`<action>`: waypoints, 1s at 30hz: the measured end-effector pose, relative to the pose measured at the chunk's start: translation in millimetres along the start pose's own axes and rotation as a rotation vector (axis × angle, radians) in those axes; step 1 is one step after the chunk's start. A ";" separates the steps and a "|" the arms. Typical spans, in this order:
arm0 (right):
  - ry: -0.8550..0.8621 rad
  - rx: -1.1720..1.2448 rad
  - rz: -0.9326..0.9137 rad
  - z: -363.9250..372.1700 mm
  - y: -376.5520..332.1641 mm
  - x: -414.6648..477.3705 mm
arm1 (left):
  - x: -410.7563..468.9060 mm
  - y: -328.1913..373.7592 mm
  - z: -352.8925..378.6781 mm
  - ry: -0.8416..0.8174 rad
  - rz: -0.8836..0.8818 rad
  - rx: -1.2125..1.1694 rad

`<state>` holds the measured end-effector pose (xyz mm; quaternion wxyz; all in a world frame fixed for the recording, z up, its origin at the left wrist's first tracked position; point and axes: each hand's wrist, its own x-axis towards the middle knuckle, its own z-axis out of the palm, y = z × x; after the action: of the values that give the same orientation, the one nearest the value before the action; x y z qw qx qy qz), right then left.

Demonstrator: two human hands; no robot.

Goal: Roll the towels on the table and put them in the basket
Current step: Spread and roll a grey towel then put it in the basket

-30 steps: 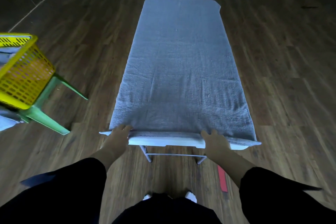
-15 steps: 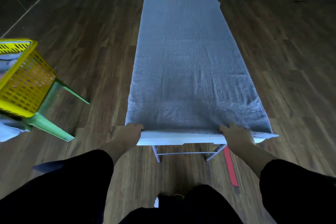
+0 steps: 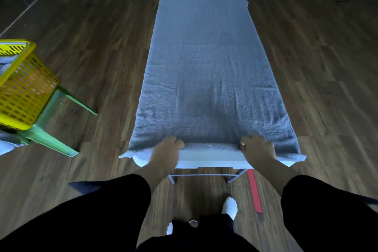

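A: Towel (image 3: 206, 71) position?
B: Grey towel spread flat along the white worktop (image 3: 210, 162), centre of frame, its near hem at the lower edge.
A: Hands?
B: 2, well apart. Left hand (image 3: 166, 149) and right hand (image 3: 258, 148) each grip that hem, fingers curled over it.
A: Basket?
B: Yellow basket (image 3: 22, 92) on a green stool (image 3: 53, 139), left edge.

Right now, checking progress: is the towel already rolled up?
No, the towel lies spread flat on the table, left hand and right hand at its near edge.
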<state>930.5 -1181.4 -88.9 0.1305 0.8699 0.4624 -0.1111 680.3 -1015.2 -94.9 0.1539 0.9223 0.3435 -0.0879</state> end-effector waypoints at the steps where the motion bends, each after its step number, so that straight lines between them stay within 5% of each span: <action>1: 0.009 0.027 -0.004 1.6 2.1 -0.3 | 2.7 15.7 5.8 -0.015 0.067 -0.009; 8: -0.068 0.180 -0.142 24.1 60.2 -8.9 | 21.0 57.1 15.5 -0.085 -0.006 -0.006; 15: 0.032 0.372 0.120 48.7 155.8 -12.8 | 40.9 48.1 10.4 -0.166 -0.042 -0.154; 21: -0.111 0.347 0.129 22.8 174.1 -17.8 | 35.7 47.8 13.8 -0.119 -0.057 -0.125; 27: -0.215 0.246 0.368 4.3 165.2 -4.9 | 31.3 55.3 12.0 -0.113 -0.089 -0.078; 30: -0.119 0.103 0.467 -10.9 147.5 0.9 | 30.3 57.1 9.2 -0.118 -0.095 -0.076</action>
<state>1054.7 -1256.5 -60.5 0.1353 0.9507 0.2340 -0.1522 740.2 -1040.9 -99.0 0.2043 0.8918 0.3802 -0.1360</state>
